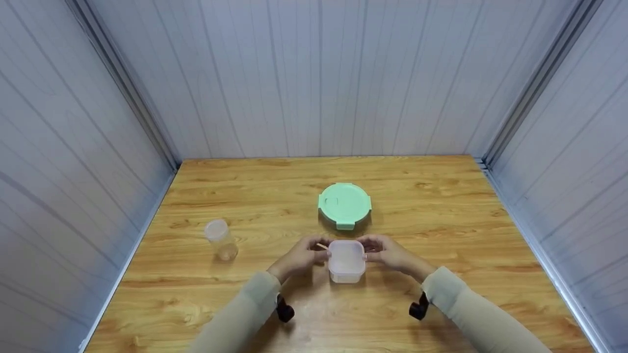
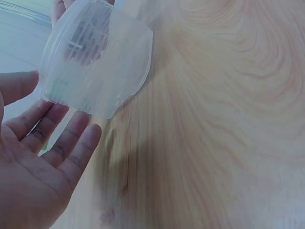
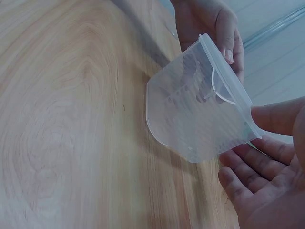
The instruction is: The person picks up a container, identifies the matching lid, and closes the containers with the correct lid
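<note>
A small translucent plastic box with rounded corners is held between both hands in front of the green container. My left hand pinches its rim from the left, and my right hand pinches the opposite side. Seen from the right wrist, the box has a raised rim and a thin curved strip on one side. In the left wrist view, the left thumb is at the edge of the box, with fingers spread beneath. Whether its base touches the table I cannot tell.
Beyond the hands sits a round container with a mint-green clip lid. A clear jar with a pale lid stands on the left of the wooden table. White panel walls enclose the back and sides.
</note>
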The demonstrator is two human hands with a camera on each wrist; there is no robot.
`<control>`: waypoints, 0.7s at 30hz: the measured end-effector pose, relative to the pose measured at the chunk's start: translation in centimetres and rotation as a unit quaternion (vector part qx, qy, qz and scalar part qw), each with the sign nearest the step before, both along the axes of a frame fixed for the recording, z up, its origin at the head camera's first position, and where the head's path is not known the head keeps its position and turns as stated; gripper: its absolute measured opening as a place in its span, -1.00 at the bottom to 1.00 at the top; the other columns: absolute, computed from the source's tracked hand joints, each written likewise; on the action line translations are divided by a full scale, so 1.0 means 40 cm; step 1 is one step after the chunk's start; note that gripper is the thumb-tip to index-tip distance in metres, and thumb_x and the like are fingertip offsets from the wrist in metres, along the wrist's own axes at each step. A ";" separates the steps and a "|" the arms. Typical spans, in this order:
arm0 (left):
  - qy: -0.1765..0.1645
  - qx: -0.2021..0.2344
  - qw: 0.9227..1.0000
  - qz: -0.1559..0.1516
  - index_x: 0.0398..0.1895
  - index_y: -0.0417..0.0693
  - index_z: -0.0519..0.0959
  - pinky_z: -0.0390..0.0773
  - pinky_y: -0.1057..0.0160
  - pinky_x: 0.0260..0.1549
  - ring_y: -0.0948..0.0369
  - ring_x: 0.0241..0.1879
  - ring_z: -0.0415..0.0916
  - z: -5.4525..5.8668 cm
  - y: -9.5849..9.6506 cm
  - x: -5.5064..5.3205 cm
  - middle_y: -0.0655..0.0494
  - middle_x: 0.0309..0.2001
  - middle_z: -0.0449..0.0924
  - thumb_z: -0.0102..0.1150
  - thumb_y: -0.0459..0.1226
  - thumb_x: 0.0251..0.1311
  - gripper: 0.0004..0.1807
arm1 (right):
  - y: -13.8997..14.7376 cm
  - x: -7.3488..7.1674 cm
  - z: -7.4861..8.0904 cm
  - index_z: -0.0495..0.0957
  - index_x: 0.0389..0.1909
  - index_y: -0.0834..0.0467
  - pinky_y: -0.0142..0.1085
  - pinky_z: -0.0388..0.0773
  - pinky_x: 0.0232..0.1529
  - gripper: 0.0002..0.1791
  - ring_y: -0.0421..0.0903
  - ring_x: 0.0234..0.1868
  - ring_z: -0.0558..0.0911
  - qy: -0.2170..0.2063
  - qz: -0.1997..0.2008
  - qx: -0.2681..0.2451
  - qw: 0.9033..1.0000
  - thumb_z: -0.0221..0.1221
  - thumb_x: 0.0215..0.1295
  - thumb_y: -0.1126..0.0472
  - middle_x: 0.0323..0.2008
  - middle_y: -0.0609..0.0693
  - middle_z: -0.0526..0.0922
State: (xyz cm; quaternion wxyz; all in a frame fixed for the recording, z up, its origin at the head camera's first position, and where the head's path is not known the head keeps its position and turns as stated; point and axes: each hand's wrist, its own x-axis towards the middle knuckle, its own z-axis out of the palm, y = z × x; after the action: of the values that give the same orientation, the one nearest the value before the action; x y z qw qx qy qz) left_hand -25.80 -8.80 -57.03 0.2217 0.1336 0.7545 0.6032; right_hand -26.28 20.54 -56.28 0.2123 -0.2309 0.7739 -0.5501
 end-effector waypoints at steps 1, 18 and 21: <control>-0.003 -0.001 1.000 0.001 0.25 -0.24 0.64 0.76 -0.03 0.08 0.16 0.01 0.64 0.001 0.001 0.000 -0.12 0.16 0.66 0.18 -0.39 0.47 -0.66 | -0.001 0.000 0.000 0.40 0.37 0.60 -0.17 0.64 0.30 -0.48 0.32 0.31 0.61 0.004 0.001 -0.001 1.000 0.22 0.50 0.43 0.27 0.52 0.58; 0.172 -0.112 0.975 -0.082 0.65 -0.09 0.36 0.51 -0.16 0.47 -0.04 0.57 0.34 0.012 0.005 0.029 -0.02 0.61 0.35 0.57 0.00 0.27 -0.05 | -0.019 0.027 0.028 0.39 0.54 0.37 0.36 0.51 0.40 -0.32 0.36 0.41 0.55 0.210 0.051 0.134 0.967 0.29 0.51 0.18 0.42 0.34 0.54; 0.183 -0.132 0.971 -0.085 0.65 0.00 0.37 0.38 -0.17 0.56 -0.03 0.61 0.29 0.014 0.005 0.027 0.02 0.62 0.35 0.61 0.03 0.21 -0.02 | -0.021 0.032 0.030 0.36 0.59 0.29 0.37 0.48 0.43 -0.13 0.33 0.44 0.52 0.211 0.055 0.158 0.963 0.41 0.44 -0.06 0.45 0.28 0.51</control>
State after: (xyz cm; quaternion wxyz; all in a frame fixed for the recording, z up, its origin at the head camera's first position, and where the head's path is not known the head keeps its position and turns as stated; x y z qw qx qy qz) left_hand -24.73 -8.59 -56.47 0.1464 0.2748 0.8411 0.4423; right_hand -24.98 19.70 -55.07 0.1080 -0.3475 0.8645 -0.3467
